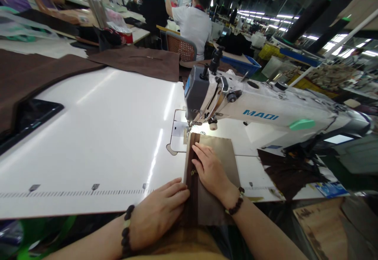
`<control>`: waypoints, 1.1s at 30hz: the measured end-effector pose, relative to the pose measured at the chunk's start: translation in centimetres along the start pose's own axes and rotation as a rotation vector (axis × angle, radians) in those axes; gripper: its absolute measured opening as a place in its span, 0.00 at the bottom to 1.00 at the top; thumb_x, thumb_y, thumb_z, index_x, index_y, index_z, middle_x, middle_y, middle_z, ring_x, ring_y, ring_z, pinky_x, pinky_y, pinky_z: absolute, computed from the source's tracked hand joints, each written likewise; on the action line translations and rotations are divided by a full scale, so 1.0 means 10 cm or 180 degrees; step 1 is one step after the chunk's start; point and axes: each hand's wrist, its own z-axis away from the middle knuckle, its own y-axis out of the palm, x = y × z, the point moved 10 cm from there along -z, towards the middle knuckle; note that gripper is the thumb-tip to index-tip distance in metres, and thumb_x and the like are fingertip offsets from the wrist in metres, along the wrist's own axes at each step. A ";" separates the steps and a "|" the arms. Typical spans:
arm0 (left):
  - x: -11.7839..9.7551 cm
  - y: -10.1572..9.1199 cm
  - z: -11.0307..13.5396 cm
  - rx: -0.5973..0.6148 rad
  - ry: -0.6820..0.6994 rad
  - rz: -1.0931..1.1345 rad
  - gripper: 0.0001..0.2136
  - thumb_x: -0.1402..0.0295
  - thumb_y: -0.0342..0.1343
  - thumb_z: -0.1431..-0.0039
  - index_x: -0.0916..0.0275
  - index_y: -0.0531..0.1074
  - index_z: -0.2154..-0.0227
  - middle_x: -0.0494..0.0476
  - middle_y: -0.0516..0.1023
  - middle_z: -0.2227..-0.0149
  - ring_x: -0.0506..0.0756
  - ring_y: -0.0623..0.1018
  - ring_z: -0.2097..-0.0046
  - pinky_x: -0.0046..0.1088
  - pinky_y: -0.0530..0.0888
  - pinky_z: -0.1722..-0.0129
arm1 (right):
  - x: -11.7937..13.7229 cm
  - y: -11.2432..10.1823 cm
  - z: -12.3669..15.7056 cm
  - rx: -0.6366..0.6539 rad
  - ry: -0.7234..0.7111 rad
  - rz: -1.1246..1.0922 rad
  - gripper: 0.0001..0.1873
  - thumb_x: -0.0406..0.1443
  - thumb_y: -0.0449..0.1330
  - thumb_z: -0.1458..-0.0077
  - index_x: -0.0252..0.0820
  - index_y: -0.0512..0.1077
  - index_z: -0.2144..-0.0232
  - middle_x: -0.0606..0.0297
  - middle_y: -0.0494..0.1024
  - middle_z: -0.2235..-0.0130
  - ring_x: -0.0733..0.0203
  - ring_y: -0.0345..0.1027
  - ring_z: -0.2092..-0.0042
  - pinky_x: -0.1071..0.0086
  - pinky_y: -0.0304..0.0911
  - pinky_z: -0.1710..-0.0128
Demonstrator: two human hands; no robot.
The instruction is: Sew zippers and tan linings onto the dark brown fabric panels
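Observation:
A tan fabric panel [220, 153] with a dark brown zipper strip [193, 195] along its left side lies under the head of a white sewing machine [254, 108]. Its top end reaches the presser foot [190, 126]; its lower end hangs over the table's front edge. My right hand [211, 169] lies flat on the panel, fingers spread toward the needle, beside a small brass-coloured zipper pull [193, 172]. Stretched out low at the strip's left edge, my left hand [162, 208] touches it with its fingertips. The left thumb is hidden.
Brown fabric pieces [138, 61] lie along the white table's [118, 134] far side. Dark brown cloth [283, 173] and a blue packet [332, 189] sit at the right. A person in a white shirt [191, 25] is seated beyond the machine, near a blue bin [248, 69].

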 end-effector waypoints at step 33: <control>1.12 0.25 -0.56 0.0582 0.0216 -0.0495 0.14 0.68 0.52 0.40 0.71 0.67 0.55 0.64 0.70 0.54 0.60 0.69 0.51 0.39 0.67 0.49 | -0.02 0.27 0.03 0.0735 0.0041 0.0503 0.26 0.30 0.42 0.41 0.39 0.51 0.40 0.66 0.48 0.38 0.55 0.40 0.37 0.46 0.43 0.41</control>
